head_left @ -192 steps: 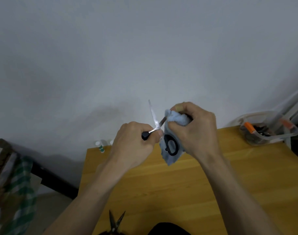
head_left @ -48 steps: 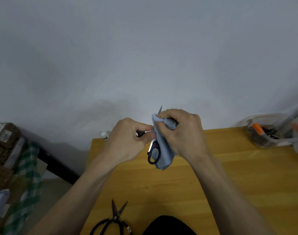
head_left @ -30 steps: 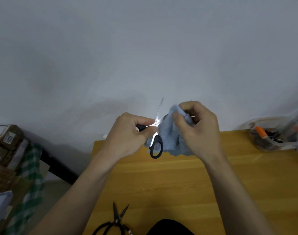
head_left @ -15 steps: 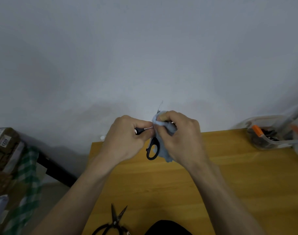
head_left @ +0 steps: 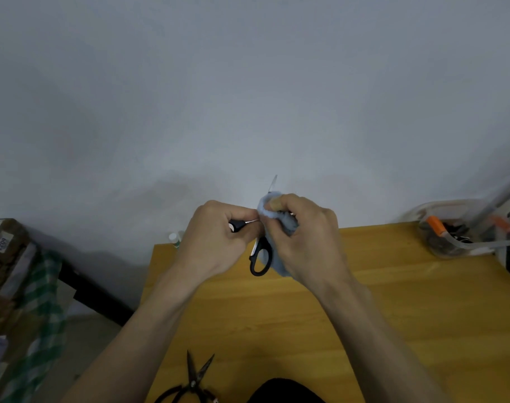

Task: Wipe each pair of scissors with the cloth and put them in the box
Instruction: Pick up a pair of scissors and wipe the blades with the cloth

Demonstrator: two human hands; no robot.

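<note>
Currently left hand (head_left: pixel 218 239) grips black-handled steel scissors (head_left: pixel 259 257); right hand (head_left: pixel 303 237) pinches light-blue cloth (head_left: pixel 277 219) around one blade, above wooden table (head_left: pixel 393 315).

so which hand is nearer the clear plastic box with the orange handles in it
Right. The right hand is at mid-table holding the blue cloth, with the clear plastic box further to its right; the left hand is beyond it.
</note>
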